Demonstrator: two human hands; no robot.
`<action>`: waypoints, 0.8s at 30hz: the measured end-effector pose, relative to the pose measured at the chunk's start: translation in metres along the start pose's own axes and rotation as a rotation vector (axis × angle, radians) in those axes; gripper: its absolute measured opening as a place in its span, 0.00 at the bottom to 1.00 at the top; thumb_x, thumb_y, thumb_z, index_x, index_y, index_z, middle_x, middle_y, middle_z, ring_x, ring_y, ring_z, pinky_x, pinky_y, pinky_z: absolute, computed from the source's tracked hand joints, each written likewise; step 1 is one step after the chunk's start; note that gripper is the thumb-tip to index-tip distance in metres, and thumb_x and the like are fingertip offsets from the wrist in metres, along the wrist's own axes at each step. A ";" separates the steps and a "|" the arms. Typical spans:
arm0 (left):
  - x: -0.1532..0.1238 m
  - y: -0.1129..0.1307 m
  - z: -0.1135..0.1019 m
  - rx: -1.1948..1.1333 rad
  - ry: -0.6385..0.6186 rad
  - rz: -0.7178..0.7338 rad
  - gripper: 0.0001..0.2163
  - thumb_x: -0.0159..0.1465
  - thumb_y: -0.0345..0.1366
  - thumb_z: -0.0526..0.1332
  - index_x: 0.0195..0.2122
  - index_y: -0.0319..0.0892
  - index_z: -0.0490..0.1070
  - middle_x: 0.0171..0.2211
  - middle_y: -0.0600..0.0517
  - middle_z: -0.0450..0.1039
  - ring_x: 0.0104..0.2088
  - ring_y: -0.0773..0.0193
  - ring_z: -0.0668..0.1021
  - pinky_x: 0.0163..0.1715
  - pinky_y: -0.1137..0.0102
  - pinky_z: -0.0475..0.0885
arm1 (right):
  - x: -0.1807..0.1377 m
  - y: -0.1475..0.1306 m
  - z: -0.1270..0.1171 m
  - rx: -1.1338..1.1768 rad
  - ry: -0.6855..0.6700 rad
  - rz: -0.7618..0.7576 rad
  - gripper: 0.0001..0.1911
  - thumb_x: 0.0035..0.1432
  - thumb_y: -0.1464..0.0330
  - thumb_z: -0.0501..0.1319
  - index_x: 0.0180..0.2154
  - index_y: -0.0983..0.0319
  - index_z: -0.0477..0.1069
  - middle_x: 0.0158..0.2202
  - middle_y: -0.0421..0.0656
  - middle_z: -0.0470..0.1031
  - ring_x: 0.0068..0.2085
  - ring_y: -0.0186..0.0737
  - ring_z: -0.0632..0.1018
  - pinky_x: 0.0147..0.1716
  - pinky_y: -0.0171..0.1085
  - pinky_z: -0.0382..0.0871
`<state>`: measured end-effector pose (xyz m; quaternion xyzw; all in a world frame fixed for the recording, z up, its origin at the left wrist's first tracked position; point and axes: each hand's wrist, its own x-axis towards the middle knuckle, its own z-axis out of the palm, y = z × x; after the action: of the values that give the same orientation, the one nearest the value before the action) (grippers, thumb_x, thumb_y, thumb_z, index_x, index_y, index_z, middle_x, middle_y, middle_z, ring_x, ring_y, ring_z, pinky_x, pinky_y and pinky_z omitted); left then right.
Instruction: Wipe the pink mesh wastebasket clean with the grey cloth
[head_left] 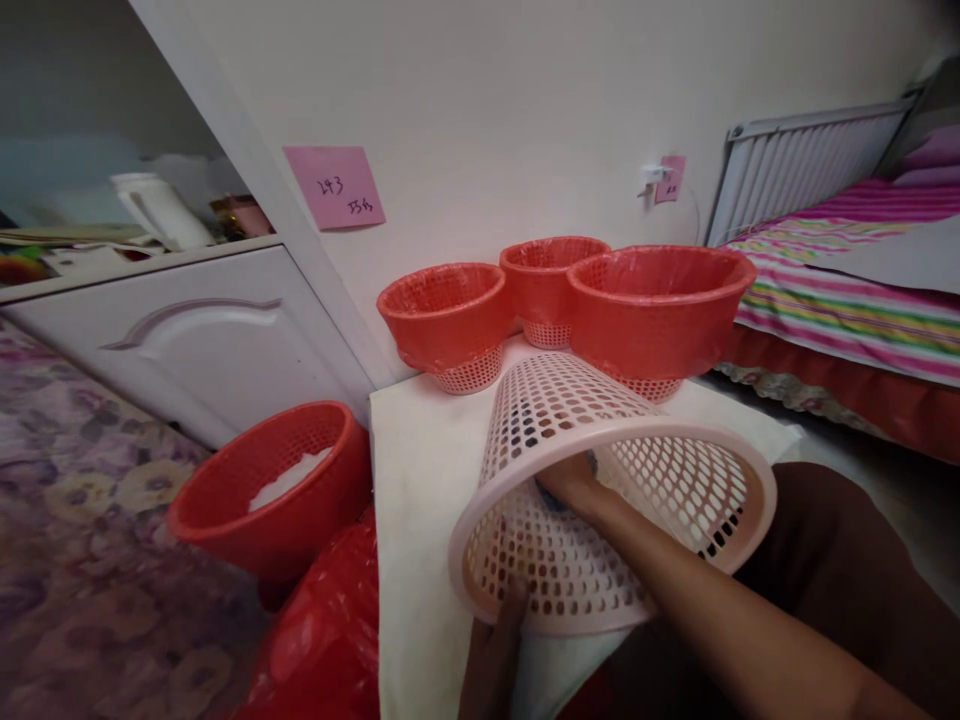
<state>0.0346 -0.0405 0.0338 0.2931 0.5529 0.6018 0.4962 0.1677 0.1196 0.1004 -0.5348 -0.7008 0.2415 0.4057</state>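
Note:
A pale pink perforated plastic basket (600, 440) lies tilted on its side on a white tabletop (420, 470), its open mouth facing me. My right hand (574, 485) reaches deep inside the basket, fingers against its inner wall; something dark shows under the fingers, too hidden to name. My left hand (495, 640) grips the basket's lower rim from outside. Behind it stand three similar baskets lined with red plastic bags: left (446, 315), middle (551, 280) and right (656, 305).
On the floor at left a red-lined basket (262, 490) holds something white, with loose red plastic (322, 640) beside it. A white cabinet door (187, 340), a pink sticky note (335, 187), a patterned floor covering (82, 540) and a striped bed (847, 290) surround the table.

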 end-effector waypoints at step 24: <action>0.000 0.017 -0.001 -0.042 -0.024 0.048 0.37 0.49 0.51 0.72 0.60 0.45 0.68 0.57 0.45 0.74 0.64 0.44 0.67 0.65 0.54 0.61 | -0.114 -0.018 -0.022 -0.183 -0.438 -0.263 0.30 0.39 0.74 0.62 0.49 0.59 0.69 0.50 0.47 0.71 0.50 0.49 0.73 0.47 0.45 0.68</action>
<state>0.0291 -0.0395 0.0502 0.3029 0.5271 0.6213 0.4943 0.1876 0.0045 0.0914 -0.4087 -0.8542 0.2323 0.2222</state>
